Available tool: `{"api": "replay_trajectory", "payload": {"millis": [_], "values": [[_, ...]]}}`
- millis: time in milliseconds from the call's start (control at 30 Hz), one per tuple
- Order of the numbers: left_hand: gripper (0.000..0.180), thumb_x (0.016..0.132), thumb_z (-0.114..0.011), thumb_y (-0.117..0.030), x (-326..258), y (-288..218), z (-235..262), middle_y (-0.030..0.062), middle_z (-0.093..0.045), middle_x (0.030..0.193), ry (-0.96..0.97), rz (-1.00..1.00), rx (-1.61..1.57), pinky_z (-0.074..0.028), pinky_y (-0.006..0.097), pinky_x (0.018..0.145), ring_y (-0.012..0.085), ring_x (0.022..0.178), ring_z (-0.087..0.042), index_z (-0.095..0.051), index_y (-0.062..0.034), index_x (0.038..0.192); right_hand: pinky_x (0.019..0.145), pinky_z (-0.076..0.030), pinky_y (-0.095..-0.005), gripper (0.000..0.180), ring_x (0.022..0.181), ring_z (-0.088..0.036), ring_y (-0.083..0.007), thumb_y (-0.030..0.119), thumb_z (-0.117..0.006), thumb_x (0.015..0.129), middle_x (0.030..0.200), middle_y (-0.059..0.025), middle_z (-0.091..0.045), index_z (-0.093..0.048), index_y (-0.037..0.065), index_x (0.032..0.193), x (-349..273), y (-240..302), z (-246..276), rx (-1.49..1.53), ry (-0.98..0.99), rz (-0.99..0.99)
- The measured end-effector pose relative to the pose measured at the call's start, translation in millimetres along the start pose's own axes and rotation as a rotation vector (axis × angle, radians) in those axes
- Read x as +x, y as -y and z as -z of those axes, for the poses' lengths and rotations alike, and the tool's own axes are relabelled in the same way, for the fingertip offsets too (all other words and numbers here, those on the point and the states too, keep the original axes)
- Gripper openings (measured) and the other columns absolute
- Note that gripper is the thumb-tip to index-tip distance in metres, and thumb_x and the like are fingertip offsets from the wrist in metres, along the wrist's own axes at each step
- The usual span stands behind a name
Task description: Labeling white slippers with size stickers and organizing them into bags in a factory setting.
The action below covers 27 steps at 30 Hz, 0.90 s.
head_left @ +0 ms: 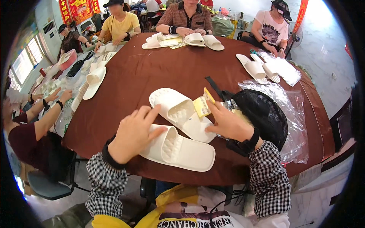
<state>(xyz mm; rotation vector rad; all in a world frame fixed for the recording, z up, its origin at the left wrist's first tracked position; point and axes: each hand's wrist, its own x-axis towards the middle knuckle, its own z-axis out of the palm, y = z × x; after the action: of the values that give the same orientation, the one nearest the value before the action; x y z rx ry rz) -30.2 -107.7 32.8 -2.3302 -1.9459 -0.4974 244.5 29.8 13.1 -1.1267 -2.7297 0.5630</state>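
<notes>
Right hand (228,123) fingers pinch a yellow card (202,105) over two white slippers (182,131); left hand (133,133) fingers spread. Black mesh bag (262,112) at three o'clock, contents unclear.

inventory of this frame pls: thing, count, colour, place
slippers near the hands: 2, white, table's near edge, side by side
yellow tag: 1, pinched in right hand, above the farther slipper
black mesh cap: 1, right of the slippers
clear plastic bags: several, table's right side
other slippers: several pairs, white, far, right and left parts of the table
table: 1, round, dark red-brown
co-workers: at least five seated around the table
left hand: open, fingers spread, resting on the nearer slipper
right hand: shut on the yellow tag
</notes>
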Motion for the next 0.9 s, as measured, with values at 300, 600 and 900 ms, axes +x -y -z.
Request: {"api": "replay_trajectory", "payload": {"millis": [300,600,900], "values": [[0.078,0.085,-0.067,-0.028,-7,1,-6,0.0203,-0.05,0.14,0.162,0.058,-0.018,-0.053,0.045,0.091,0.0389,0.112,-0.061,-0.032,-0.0073,0.152,0.094,-0.051,-0.0404,0.096,0.109,-0.061,-0.0322,0.011,-0.072,0.084,0.149,-0.0247,-0.03,-0.009,-0.001,0.157,66,-4,-25,0.24,-0.397,0.314],[0.062,0.087,-0.068,-0.016,52,84,-31,0.0196,-0.051,0.14,0.177,-0.159,-0.298,-0.041,0.04,0.108,0.0374,0.127,-0.05,-0.046,-0.0024,0.143,0.087,-0.051,-0.049,0.076,0.103,-0.06,-0.0466,0.0,-0.058,0.079,0.131,-0.0262,-0.041,-0.027,-0.006,0.148,84,9,-21,0.131,-0.272,0.215],[0.058,0.09,-0.068,-0.016,116,43,-49,0.0177,-0.055,0.138,0.306,-0.417,-0.476,-0.037,0.042,0.11,0.0329,0.128,-0.049,-0.049,-0.0059,0.143,0.081,-0.054,-0.0484,0.087,0.094,-0.064,-0.0456,0.002,-0.063,0.075,0.142,-0.0297,-0.037,-0.02,-0.008,0.151,13,-4,-7,-0.063,-0.249,0.029]]}}
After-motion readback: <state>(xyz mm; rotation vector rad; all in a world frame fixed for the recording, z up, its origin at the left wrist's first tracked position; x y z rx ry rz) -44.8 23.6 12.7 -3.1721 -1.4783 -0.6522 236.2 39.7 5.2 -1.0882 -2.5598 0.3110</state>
